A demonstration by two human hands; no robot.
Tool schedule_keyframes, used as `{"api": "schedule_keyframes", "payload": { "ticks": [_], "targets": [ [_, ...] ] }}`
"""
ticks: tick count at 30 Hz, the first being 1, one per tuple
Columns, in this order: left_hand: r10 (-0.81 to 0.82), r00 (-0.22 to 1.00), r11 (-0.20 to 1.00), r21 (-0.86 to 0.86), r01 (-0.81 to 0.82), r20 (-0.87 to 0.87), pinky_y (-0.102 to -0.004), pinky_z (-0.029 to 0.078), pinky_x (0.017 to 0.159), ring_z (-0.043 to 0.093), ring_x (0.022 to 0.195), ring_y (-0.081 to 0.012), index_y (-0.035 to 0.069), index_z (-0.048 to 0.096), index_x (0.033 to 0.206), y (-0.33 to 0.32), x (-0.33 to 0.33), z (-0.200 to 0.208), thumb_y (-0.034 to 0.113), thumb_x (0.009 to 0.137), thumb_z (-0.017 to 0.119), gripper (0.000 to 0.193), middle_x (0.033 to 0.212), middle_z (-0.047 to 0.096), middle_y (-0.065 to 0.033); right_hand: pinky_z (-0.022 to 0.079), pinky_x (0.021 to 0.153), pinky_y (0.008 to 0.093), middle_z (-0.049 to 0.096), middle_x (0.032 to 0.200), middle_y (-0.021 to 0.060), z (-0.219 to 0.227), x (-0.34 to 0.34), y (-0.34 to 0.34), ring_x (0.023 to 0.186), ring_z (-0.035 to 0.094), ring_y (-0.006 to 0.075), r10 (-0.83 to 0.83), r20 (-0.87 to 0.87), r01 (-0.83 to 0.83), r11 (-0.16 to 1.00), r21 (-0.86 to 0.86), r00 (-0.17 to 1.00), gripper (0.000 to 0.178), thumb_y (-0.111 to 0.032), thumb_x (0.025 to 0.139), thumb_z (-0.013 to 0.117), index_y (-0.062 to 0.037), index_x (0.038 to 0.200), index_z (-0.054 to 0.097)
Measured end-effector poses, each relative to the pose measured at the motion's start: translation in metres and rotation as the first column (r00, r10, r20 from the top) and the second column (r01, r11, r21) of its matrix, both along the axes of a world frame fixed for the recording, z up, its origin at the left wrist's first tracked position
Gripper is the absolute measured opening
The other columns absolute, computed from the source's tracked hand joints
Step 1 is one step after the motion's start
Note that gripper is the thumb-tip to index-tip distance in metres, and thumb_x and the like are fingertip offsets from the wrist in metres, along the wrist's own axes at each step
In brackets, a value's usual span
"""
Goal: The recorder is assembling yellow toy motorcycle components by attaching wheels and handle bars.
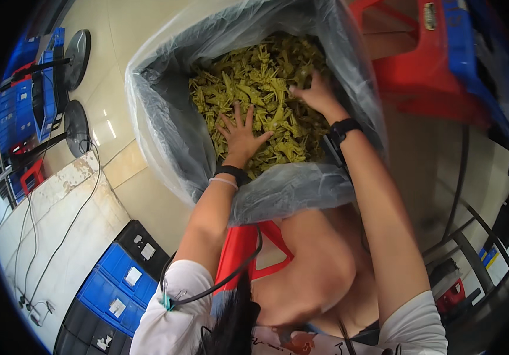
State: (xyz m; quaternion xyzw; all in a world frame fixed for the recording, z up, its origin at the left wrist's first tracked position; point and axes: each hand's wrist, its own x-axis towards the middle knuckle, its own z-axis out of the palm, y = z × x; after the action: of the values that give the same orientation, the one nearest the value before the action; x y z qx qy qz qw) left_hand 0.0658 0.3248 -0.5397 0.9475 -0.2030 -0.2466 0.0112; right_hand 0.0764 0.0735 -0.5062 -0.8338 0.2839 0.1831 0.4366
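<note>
A large bin lined with a clear plastic bag (pixel 168 127) stands in front of me. It holds a heap of small olive-yellow plastic pieces (pixel 260 77), irregular and spiky; their exact kind is too small to tell. My left hand (pixel 242 139) lies on the near left of the heap, its fingers spread wide. Farther to the right, my right hand (pixel 318 96) reaches into the pieces near the bin's right wall, thumb held away from the fingers. Its fingertips are slightly blurred and partly among the pieces. Neither hand visibly grips anything.
A red stool (pixel 408 59) carrying a blue crate (pixel 473 65) stands at the right. Blue and black crates (pixel 118 272) sit at the lower left beside a pale worn surface with cables (pixel 94 195). Round black stand bases (pixel 77 127) and more blue crates are at the far left.
</note>
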Motion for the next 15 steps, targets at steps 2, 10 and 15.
{"api": "schedule_keyframes", "payload": {
  "ticks": [2, 10, 15],
  "targets": [
    [-0.036, 0.995, 0.999, 0.005, 0.036, -0.093, -0.0753, 0.009, 0.101, 0.006, 0.138, -0.0542, 0.027, 0.018, 0.151, -0.013, 0.012, 0.004, 0.077, 0.074, 0.052, 0.098, 0.158, 0.002, -0.0133, 0.031, 0.104, 0.0571, 0.019, 0.146, 0.0314, -0.024, 0.009, -0.002, 0.13, 0.029, 0.0524, -0.094, 0.129, 0.128, 0.949, -0.289, 0.987, 0.081, -0.053, 0.081, 0.066, -0.0154, 0.145, 0.034],
    [0.244, 0.947, 0.883, -0.357, -0.305, -0.207, -0.0532, 0.038, 0.097, 0.039, 0.128, -0.0415, 0.006, 0.043, 0.137, -0.064, 0.146, 0.039, 0.07, 0.077, 0.055, 0.088, 0.141, 0.04, -0.0241, 0.035, 0.103, 0.0575, 0.024, 0.149, 0.0232, -0.044, -0.015, 0.039, 0.133, 0.03, 0.0474, 0.097, -0.051, -0.108, 0.946, -0.305, 0.994, 0.07, -0.055, 0.085, 0.061, -0.0207, 0.142, 0.041],
    [0.272, 0.955, 0.917, -0.268, -0.294, -0.116, -0.074, 0.012, 0.103, 0.006, 0.139, -0.0519, 0.017, 0.022, 0.151, -0.094, 0.139, -0.039, 0.069, 0.08, 0.054, 0.094, 0.155, 0.003, -0.0249, 0.045, 0.097, 0.0452, 0.037, 0.145, 0.0212, -0.024, -0.014, 0.023, 0.127, 0.045, 0.039, 0.26, -0.041, -0.262, 0.963, -0.061, 0.965, 0.054, -0.045, 0.085, 0.064, -0.014, 0.129, 0.056]
  ]
}}
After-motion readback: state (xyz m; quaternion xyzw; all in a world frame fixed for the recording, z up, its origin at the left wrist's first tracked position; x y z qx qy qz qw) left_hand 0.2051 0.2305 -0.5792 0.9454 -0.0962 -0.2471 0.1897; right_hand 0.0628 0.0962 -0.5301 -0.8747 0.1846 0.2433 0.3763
